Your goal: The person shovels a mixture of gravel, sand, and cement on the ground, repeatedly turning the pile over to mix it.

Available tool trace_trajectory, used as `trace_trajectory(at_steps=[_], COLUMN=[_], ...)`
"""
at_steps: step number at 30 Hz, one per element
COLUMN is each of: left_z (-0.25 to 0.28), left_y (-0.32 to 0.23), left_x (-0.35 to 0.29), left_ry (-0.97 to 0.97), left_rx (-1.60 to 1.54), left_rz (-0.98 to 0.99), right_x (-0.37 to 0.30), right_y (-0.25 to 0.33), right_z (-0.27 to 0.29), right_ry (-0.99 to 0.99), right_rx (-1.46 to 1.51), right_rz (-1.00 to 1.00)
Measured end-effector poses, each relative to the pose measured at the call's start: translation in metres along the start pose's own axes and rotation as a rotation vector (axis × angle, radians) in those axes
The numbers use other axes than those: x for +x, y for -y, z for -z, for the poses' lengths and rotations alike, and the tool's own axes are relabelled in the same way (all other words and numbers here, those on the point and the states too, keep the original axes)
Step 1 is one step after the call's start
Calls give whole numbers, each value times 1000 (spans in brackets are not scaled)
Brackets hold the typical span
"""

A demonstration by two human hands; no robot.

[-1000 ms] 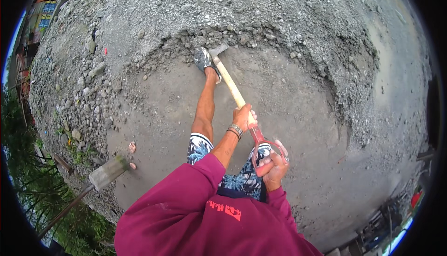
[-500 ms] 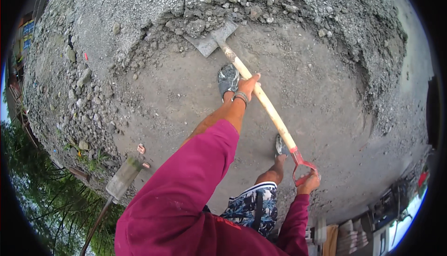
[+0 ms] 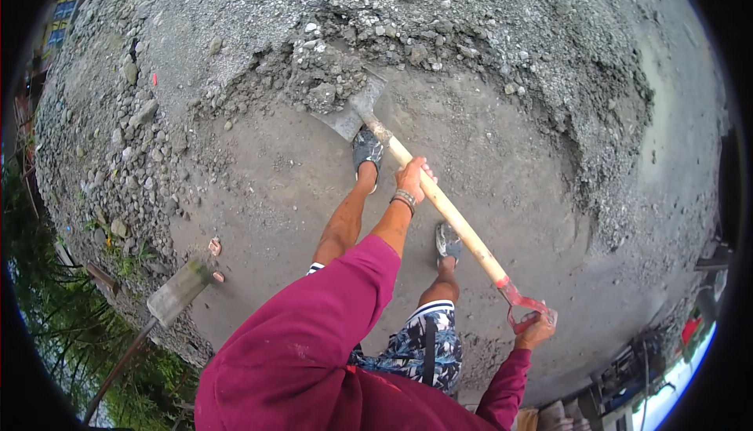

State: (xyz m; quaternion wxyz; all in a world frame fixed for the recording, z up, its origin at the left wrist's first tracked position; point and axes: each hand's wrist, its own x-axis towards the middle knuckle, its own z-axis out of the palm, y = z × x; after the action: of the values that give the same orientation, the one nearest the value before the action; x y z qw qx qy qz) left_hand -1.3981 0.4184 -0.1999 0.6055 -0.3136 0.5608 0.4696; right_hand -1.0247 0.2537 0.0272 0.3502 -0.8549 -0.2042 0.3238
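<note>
A shovel (image 3: 461, 227) with a pale wooden shaft slants from the gravel pile's edge down toward my lower right. My left hand (image 3: 413, 180) is wrapped round the shaft at about its middle, a bracelet on that wrist. At the near end, my right hand (image 3: 536, 332) grips the red D-shaped handle (image 3: 514, 298). The flat grey metal blade (image 3: 345, 122) carries a heap of damp grey gravel (image 3: 325, 86) and clumps. Its far edge is hidden under that material. The blade's near corner is close to my left shoe (image 3: 367, 150).
A tall gravel pile (image 3: 486, 7) curves round the far side. Larger stones (image 3: 149, 156) are scattered at left. A second long-handled tool with a grey block-like head (image 3: 179, 293) lies at lower left, near broken reddish pieces (image 3: 215, 247). My right shoe (image 3: 448, 240) stands on packed ground.
Gravel now heaps over the blade, which was mostly bare at the pile's edge. The shovel has shifted slightly toward me, with both hands keeping their grip. The view has shifted too.
</note>
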Motion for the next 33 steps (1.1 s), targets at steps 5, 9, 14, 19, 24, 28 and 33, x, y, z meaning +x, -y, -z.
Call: trace_trajectory(at_steps=[5, 9, 14, 19, 24, 28, 33], left_z=[18, 66, 198, 360, 447, 419, 318], left_y=[20, 29, 64, 177, 275, 260, 193], left_x=[-82, -163, -283, -405, -489, -443, -361], left_ry=[145, 156, 20, -493, -723, -712, -337], left_rx=[-284, -532, -818, -869, -962, -1018, -864], left_rz=[-94, -233, -421, -538, -405, -357, -237], right_x=[69, 108, 19, -105, -181, -142, -76], right_y=[68, 135, 224, 222, 199, 186, 189], right_z=[46, 50, 20, 13, -14, -25, 67], right_ry=[217, 457, 778, 1501, 1881, 1466, 1321], right_rx=[30, -26, -194, -116, -92, -558, -516], right_rz=[255, 464, 818, 1186, 1201, 639, 11])
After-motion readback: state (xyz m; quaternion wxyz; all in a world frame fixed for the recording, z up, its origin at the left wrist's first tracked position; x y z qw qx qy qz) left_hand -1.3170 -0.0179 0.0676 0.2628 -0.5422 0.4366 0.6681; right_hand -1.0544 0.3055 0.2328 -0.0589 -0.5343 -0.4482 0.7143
